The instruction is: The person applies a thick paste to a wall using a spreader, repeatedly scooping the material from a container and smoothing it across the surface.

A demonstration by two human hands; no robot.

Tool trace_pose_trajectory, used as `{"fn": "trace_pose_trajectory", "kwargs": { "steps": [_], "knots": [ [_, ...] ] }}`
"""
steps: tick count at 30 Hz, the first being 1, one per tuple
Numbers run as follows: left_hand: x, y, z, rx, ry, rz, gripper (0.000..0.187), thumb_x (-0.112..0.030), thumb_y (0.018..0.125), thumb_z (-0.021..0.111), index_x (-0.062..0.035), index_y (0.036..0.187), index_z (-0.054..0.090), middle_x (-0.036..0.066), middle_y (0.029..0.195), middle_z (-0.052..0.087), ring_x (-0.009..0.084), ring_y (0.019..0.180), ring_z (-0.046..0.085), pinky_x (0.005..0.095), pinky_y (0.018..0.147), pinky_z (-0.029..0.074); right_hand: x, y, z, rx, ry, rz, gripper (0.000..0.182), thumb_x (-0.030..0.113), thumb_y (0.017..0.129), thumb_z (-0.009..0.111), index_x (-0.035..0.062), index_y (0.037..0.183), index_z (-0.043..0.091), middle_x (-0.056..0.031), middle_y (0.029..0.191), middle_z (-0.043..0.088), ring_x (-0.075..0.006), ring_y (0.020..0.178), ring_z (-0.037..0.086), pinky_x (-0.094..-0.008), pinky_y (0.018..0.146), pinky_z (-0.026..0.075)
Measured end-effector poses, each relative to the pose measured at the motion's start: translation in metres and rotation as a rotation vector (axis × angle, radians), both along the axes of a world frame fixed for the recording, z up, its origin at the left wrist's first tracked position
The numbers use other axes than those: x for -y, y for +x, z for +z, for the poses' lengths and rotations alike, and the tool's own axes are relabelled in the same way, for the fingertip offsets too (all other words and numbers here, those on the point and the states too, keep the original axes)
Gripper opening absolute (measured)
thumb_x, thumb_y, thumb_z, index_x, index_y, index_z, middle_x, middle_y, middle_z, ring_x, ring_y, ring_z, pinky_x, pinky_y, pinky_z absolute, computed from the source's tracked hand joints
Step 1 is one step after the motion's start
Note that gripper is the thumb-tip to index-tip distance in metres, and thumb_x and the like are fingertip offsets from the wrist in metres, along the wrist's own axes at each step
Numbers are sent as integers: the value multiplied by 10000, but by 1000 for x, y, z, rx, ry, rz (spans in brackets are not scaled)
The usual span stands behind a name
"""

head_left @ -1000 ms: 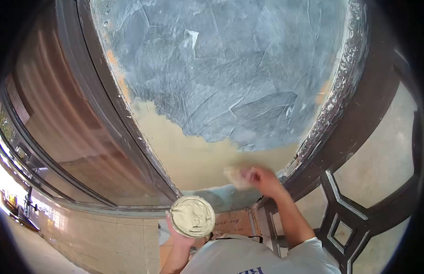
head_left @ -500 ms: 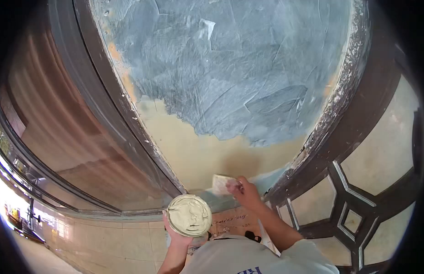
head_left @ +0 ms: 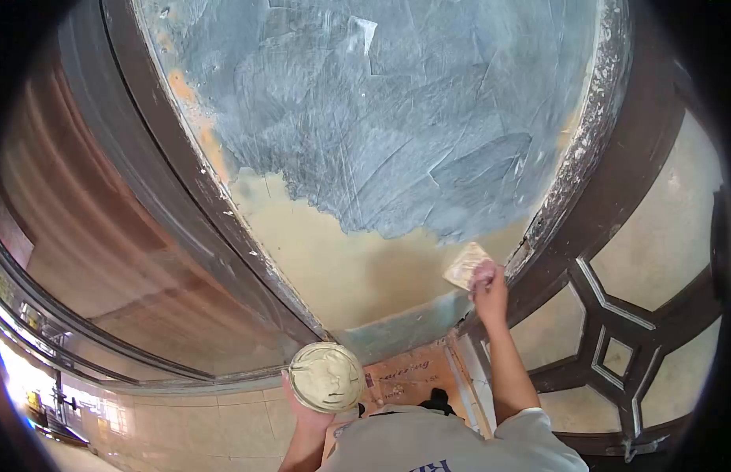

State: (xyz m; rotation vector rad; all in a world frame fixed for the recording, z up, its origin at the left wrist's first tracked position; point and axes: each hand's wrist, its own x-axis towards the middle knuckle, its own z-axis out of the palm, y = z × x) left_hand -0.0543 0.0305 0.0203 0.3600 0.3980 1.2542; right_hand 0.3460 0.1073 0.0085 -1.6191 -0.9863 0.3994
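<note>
My left hand (head_left: 309, 412) holds a round tub (head_left: 327, 377) of pale greenish-cream paste from below and the side, at the bottom centre. My right hand (head_left: 488, 289) is closed on a scraper (head_left: 467, 266) with a broad, paste-smeared blade. The scraper is at the lower right part of the wall panel, near its right edge; whether the blade touches the surface cannot be made out. Blue-grey coating (head_left: 365, 126) covers the upper panel with a ragged lower edge. Beneath it shows a cream-yellow strip (head_left: 318, 263).
Dark frames with chipped paint (head_left: 572, 177) border the panel. On the right stands a brown lattice (head_left: 617, 338) with pale panels, on the left a reddish-brown curtain (head_left: 90, 197) behind glass. Cardboard (head_left: 413, 381) lies on the tiled floor (head_left: 200, 417).
My right hand has moved up and to the right with the scraper, its arm now more upright. The left hand still holds the tub in nearly the same place.
</note>
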Motion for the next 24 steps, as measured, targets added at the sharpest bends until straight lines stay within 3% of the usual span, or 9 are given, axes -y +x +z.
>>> {"fn": "trace_pose_trajectory", "kwargs": {
  "steps": [4, 6, 8, 11, 13, 17, 19, 23, 24],
  "knots": [
    [-12, 7, -13, -15, -130, 23, 773, -680, 971, 269, -113, 1462, 455, 127, 1467, 495, 342, 1338, 476, 530, 1110, 391, 18, 12, -54, -116, 3, -51, 191, 79, 973, 549, 60, 1151, 485, -100, 872, 680, -180, 747, 690, -321, 560, 536],
    [-14, 15, -16, -53, -158, 21, 784, -687, 966, 269, -104, 1456, 462, 130, 1453, 510, 343, 1323, 489, 520, 1110, 391, 20, -12, -76, 175, -24, 51, 182, 89, 982, 561, 67, 1149, 492, -75, 874, 674, -149, 754, 675, -305, 556, 531],
    [-16, 25, -12, -73, -163, -7, 779, -684, 968, 269, -109, 1455, 463, 127, 1454, 510, 342, 1322, 489, 519, 1109, 390, 10, -35, -102, -258, 71, 268, 230, 129, 956, 624, 64, 1145, 511, -90, 877, 683, -196, 777, 694, -346, 614, 545],
    [-19, 38, -9, -99, -156, -34, 770, -682, 969, 275, -116, 1454, 465, 121, 1454, 510, 339, 1320, 491, 518, 1109, 390, 2, -71, -48, -292, 9, 283, 277, 145, 922, 674, 51, 1128, 515, -99, 863, 689, -231, 793, 707, -369, 676, 554],
    [-17, 47, -9, -107, -152, -48, 766, -682, 969, 281, -118, 1454, 465, 119, 1454, 512, 337, 1319, 492, 517, 1109, 391, -12, -75, -38, 69, -23, 264, 210, 106, 932, 670, 57, 1073, 522, -36, 871, 676, -118, 735, 657, -294, 616, 544],
    [-13, 60, -12, -26, -166, -49, 764, -679, 969, 301, -115, 1462, 453, 121, 1469, 496, 337, 1323, 489, 520, 1113, 387, -37, -59, -6, 272, -60, 197, 202, 102, 945, 658, 49, 1085, 522, -32, 868, 687, -108, 751, 658, -276, 662, 549],
    [-8, 66, -7, 17, -143, -43, 776, -688, 963, 309, -115, 1470, 444, 127, 1474, 491, 341, 1326, 488, 521, 1113, 393, -47, -23, -20, 15, 143, 188, 201, 84, 905, 670, 41, 1055, 543, -83, 901, 715, -210, 799, 710, -332, 719, 561],
    [2, 71, -11, 58, -117, -18, 761, -685, 971, 317, -131, 1480, 435, 123, 1498, 468, 349, 1356, 456, 541, 1119, 378, -39, 73, -116, -571, 182, 120, 162, 170, 968, 657, 107, 1015, 515, -46, 800, 652, -157, 640, 656, -271, 498, 522],
    [5, 72, -13, 58, -122, -9, 761, -685, 971, 317, -131, 1480, 435, 123, 1498, 468, 349, 1356, 456, 541, 1119, 378, -23, 90, -130, -614, 19, 78, 169, 214, 982, 643, 118, 1004, 506, -47, 770, 641, -153, 591, 636, -270, 457, 503]
  ]
}}
